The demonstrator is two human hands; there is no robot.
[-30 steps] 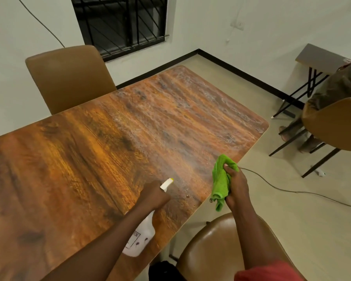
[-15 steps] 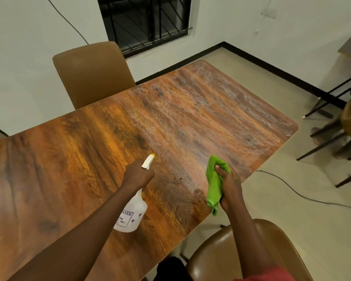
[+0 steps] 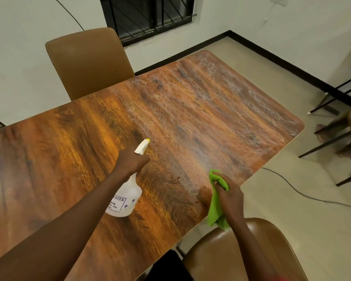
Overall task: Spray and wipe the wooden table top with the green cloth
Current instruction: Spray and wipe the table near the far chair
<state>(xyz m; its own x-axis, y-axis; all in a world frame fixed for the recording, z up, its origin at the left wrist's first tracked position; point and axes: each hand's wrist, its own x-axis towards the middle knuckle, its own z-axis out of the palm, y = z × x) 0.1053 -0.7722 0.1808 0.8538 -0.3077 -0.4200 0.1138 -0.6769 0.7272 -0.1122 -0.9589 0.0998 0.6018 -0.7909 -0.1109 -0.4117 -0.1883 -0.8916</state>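
The wooden table top (image 3: 73,151) fills most of the view, and its right half is speckled with spray droplets. My left hand (image 3: 131,161) grips the neck of a white spray bottle (image 3: 125,197) held above the table, its yellow-tipped nozzle pointing toward the far right. My right hand (image 3: 229,196) holds a bunched green cloth (image 3: 216,209) just over the table's near right edge; the cloth hangs down from my fist.
A brown chair (image 3: 89,61) stands behind the table's far side. Another brown chair (image 3: 251,252) is below my right arm. A cable (image 3: 304,194) runs across the floor at right, beside black chair legs (image 3: 330,142) and a person's feet.
The view has shifted left along the table. My left hand with the bottle has moved farther over the table top, and my right hand with the cloth has come in from beyond the edge.
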